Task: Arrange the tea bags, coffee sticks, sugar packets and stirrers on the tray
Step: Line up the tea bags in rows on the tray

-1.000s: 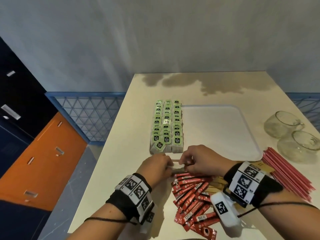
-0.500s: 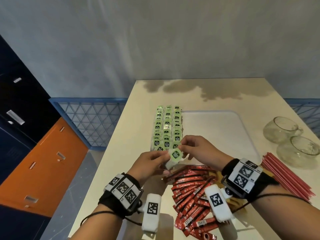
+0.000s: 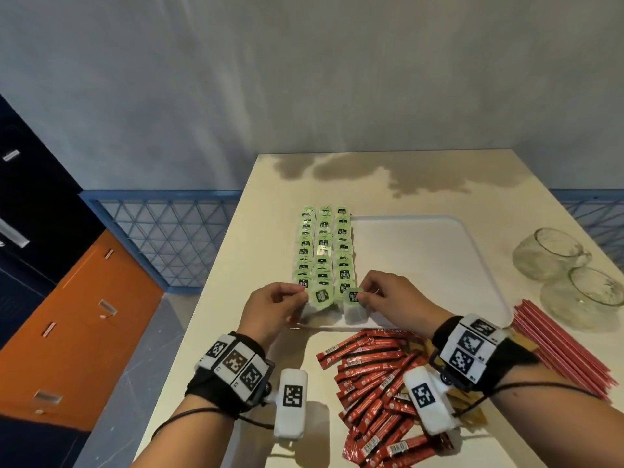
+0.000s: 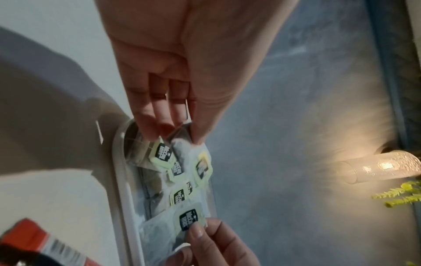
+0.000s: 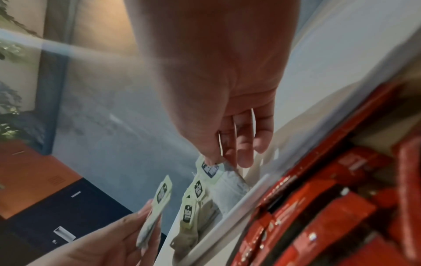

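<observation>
A white tray [image 3: 422,261] lies on the table with three rows of green-tagged tea bags [image 3: 324,244] along its left side. My left hand [image 3: 305,295] pinches one tea bag [image 3: 320,295] at the near end of the rows; the left wrist view shows its fingers [image 4: 154,131] on the bag. My right hand [image 3: 363,295] pinches another tea bag [image 3: 354,297] by its tag [image 5: 210,168], just inside the tray's near rim. Red coffee sticks [image 3: 371,373] lie piled near me. Red stirrers [image 3: 567,346] lie at the right. Brownish sugar packets [image 3: 471,412] peek out under my right wrist.
Two glass cups [image 3: 550,255] [image 3: 591,292] lie on their sides at the table's right edge, beyond the stirrers. The tray's right part is bare. The table's left edge drops to a floor with a blue railing [image 3: 162,228].
Both hands rose from the edge of the coffee stick pile to the tray's near edge. Half a second ago they met at one tea bag; now they are apart, each pinching a bag.
</observation>
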`<action>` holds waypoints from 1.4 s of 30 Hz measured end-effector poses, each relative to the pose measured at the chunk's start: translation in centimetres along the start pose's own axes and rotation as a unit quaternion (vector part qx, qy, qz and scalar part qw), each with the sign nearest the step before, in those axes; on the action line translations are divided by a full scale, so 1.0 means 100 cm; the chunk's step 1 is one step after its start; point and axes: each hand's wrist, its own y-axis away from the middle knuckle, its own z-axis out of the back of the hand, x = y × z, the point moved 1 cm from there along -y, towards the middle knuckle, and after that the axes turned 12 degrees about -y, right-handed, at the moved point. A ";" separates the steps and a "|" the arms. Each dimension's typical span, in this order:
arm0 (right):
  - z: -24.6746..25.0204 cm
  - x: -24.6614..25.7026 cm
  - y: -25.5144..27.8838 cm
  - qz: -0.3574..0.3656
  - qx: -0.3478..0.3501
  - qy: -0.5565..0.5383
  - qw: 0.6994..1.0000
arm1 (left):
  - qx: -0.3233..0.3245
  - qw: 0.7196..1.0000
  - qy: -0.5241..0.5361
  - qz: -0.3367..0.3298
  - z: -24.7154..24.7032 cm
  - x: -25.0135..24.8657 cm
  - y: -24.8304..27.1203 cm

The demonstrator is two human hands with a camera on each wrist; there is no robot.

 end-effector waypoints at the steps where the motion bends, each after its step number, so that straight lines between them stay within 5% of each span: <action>1: -0.002 0.001 -0.001 0.000 0.000 -0.007 1.000 | -0.004 1.000 0.017 0.007 0.000 0.001 -0.002; 7: -0.008 0.003 -0.007 -0.012 -0.028 -0.034 0.999 | -0.015 0.998 0.066 0.011 -0.004 0.001 -0.006; 11: -0.003 0.024 -0.008 0.057 -0.095 -0.032 0.993 | -0.042 0.997 0.060 -0.037 -0.008 -0.012 -0.002; 16: -0.011 0.051 -0.019 0.048 -0.015 -0.154 0.987 | -0.027 0.997 0.044 -0.050 -0.014 -0.020 -0.002; 19: -0.011 0.048 -0.021 0.069 0.000 -0.112 0.991 | -0.060 0.983 -0.143 -0.098 -0.007 -0.009 -0.010; 22: -0.008 0.043 -0.022 0.078 0.068 0.003 0.995 | -0.083 0.905 -0.407 -0.089 0.000 0.005 -0.016; 25: -0.011 0.044 -0.025 0.073 0.132 0.077 0.986 | -0.070 0.885 -0.457 -0.049 -0.001 0.007 -0.014; 30: -0.021 0.052 -0.031 0.082 0.135 0.119 0.980 | -0.072 0.861 -0.502 -0.042 -0.001 0.004 -0.014; 38: -0.037 0.054 -0.040 0.078 0.099 0.080 0.989 | -0.077 0.892 -0.443 -0.039 0.006 0.011 -0.016; 42: -0.022 0.051 -0.032 0.078 0.015 0.043 0.996 | -0.121 0.892 -0.409 -0.152 0.006 0.005 -0.014</action>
